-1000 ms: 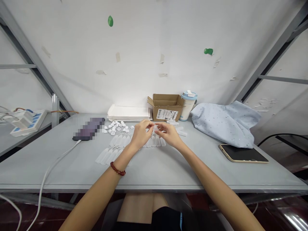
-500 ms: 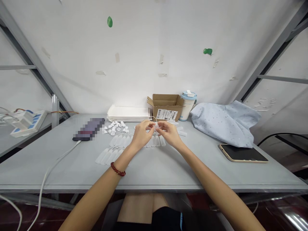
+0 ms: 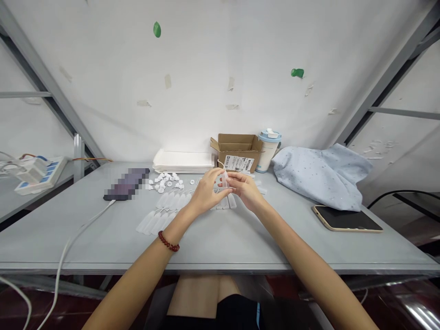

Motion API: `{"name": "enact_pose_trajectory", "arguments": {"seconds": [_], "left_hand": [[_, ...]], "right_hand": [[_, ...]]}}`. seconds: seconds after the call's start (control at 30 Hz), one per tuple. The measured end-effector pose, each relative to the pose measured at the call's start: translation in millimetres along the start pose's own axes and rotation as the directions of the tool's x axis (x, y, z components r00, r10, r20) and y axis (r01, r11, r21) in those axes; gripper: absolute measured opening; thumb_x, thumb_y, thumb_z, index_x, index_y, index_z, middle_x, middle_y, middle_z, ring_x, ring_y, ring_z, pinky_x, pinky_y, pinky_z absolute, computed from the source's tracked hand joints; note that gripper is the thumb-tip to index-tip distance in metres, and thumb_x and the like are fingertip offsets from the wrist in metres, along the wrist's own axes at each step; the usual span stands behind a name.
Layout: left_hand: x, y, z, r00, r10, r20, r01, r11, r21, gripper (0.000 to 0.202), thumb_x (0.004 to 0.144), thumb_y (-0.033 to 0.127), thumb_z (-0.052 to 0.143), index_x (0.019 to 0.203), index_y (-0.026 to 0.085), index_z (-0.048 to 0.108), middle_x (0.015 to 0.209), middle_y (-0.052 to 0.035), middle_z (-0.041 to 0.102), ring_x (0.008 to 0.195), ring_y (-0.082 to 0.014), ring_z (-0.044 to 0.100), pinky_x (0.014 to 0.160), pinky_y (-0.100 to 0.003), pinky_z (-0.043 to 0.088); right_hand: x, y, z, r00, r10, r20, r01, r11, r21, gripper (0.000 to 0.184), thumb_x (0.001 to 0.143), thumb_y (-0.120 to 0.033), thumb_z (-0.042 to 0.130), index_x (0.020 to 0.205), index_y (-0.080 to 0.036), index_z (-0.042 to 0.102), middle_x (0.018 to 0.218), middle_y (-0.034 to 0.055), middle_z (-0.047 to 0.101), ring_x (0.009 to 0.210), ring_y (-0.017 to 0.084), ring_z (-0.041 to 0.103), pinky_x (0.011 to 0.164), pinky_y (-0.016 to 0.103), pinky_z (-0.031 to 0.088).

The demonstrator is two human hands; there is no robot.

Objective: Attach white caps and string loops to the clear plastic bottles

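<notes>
Between my left hand (image 3: 208, 192) and my right hand (image 3: 244, 190) I hold a small clear plastic tube (image 3: 224, 179) upright, pinched by the fingertips of both. A thin white loop of cord (image 3: 220, 163) rises from its top. Below my hands, rows of similar clear tubes (image 3: 161, 215) lie flat on the grey table (image 3: 85, 233), and my hands partly hide the rightmost ones. Farther left is a loose heap of small white plastic caps (image 3: 165, 182). A red bead bracelet (image 3: 168, 241) circles my left wrist.
Along the back stand a stack of white sheets (image 3: 183, 162), an open cardboard box (image 3: 237, 153) and a lidded cup (image 3: 268, 151). A pixelated phone (image 3: 127, 184) with a white cable lies left; a blue cloth (image 3: 319, 178) and another phone (image 3: 347, 219) lie right.
My hands have risen a little and drawn closer together. The clear tube now stands higher and more upright, with its thin loop lifted above it.
</notes>
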State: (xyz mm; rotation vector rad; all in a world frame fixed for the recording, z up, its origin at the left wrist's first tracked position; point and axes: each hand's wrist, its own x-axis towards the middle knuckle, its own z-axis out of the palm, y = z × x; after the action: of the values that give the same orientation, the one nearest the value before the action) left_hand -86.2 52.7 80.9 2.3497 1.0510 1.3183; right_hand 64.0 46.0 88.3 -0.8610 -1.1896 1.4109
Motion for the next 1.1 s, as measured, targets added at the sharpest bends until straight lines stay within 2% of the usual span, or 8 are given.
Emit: {"name": "enact_pose_trajectory", "arguments": {"seconds": [0.1, 0.27, 0.37, 0.5, 0.67, 0.83, 1.1], "left_hand": [[-0.1, -2.6, 1.2, 0.999, 0.054, -0.001, -0.054, 0.997, 0.048, 0.047, 0.073, 0.022, 0.068, 0.116, 0.016, 0.051, 0.121, -0.0133, 0.056, 0.114, -0.0245, 0.051, 0.090, -0.041, 0.048], [-0.3, -4.7, 1.9, 0.995, 0.096, -0.032, -0.094, 0.993, 0.078, 0.042, 0.073, 0.018, 0.067, 0.112, 0.017, 0.053, 0.117, -0.0110, 0.058, 0.111, -0.0233, 0.052, 0.090, -0.040, 0.048], [-1.2, -5.8, 2.4, 0.989, 0.141, -0.033, -0.137, 0.983, 0.120, 0.039, 0.075, 0.018, 0.065, 0.111, 0.018, 0.054, 0.115, -0.0102, 0.058, 0.110, -0.0237, 0.052, 0.093, -0.042, 0.045], [-2.6, -6.0, 2.3, 0.981, 0.190, 0.027, -0.191, 0.966, 0.171, 0.035, 0.077, 0.017, 0.061, 0.112, 0.020, 0.055, 0.116, -0.0096, 0.055, 0.110, -0.0246, 0.050, 0.092, -0.042, 0.046], [-2.2, -4.0, 1.0, 0.970, 0.233, 0.065, -0.242, 0.952, 0.188, 0.035, 0.078, 0.017, 0.061, 0.112, 0.019, 0.054, 0.117, -0.0098, 0.056, 0.110, -0.0249, 0.048, 0.092, -0.042, 0.045], [-1.5, -4.3, 1.8, 0.970, 0.243, 0.018, -0.242, 0.956, 0.164, 0.037, 0.078, 0.022, 0.063, 0.113, 0.018, 0.052, 0.115, -0.0106, 0.058, 0.110, -0.0250, 0.049, 0.093, -0.043, 0.045], [-2.3, -4.3, 2.3, 0.976, 0.220, 0.007, -0.218, 0.964, 0.155, 0.037, 0.077, 0.027, 0.066, 0.112, 0.019, 0.053, 0.114, -0.0116, 0.058, 0.111, -0.0265, 0.049, 0.092, -0.046, 0.044]], "right_hand": [[1.0, 0.0, -1.6, 0.999, 0.024, 0.024, -0.025, 0.998, 0.059, 0.025, 0.068, -0.025, 0.068, 0.090, -0.015, 0.066, 0.088, 0.0082, 0.069, 0.084, 0.022, 0.067, 0.068, 0.030, 0.049], [2.3, 1.0, -3.6, 0.996, 0.037, 0.079, -0.044, 0.995, 0.091, 0.021, 0.070, -0.025, 0.067, 0.089, -0.015, 0.067, 0.086, 0.0076, 0.069, 0.081, 0.019, 0.067, 0.075, 0.031, 0.049], [1.3, 0.8, -2.5, 0.998, 0.024, 0.065, -0.025, 0.999, 0.023, 0.022, 0.070, -0.026, 0.066, 0.089, -0.015, 0.067, 0.083, 0.0064, 0.069, 0.079, 0.019, 0.066, 0.076, 0.033, 0.050], [-1.1, 0.7, 1.0, 0.999, -0.005, 0.048, 0.010, 0.995, -0.102, 0.020, 0.070, -0.028, 0.066, 0.086, -0.016, 0.066, 0.081, 0.0043, 0.067, 0.079, 0.018, 0.065, 0.076, 0.033, 0.050], [-2.2, 1.3, 2.4, 0.999, -0.023, 0.043, 0.030, 0.987, -0.155, 0.018, 0.069, -0.029, 0.067, 0.078, -0.014, 0.065, 0.075, 0.0030, 0.065, 0.078, 0.017, 0.064, 0.074, 0.031, 0.050], [-1.5, 1.1, 1.6, 0.999, 0.019, 0.048, -0.012, 0.992, -0.126, 0.023, 0.072, -0.035, 0.066, 0.081, -0.014, 0.065, 0.076, 0.0057, 0.066, 0.075, 0.018, 0.065, 0.071, 0.032, 0.051], [-0.4, 1.9, -0.2, 0.996, 0.026, 0.080, -0.018, 0.995, -0.098, 0.028, 0.072, -0.038, 0.066, 0.086, -0.014, 0.064, 0.078, 0.0063, 0.067, 0.075, 0.018, 0.065, 0.069, 0.030, 0.051]]}}
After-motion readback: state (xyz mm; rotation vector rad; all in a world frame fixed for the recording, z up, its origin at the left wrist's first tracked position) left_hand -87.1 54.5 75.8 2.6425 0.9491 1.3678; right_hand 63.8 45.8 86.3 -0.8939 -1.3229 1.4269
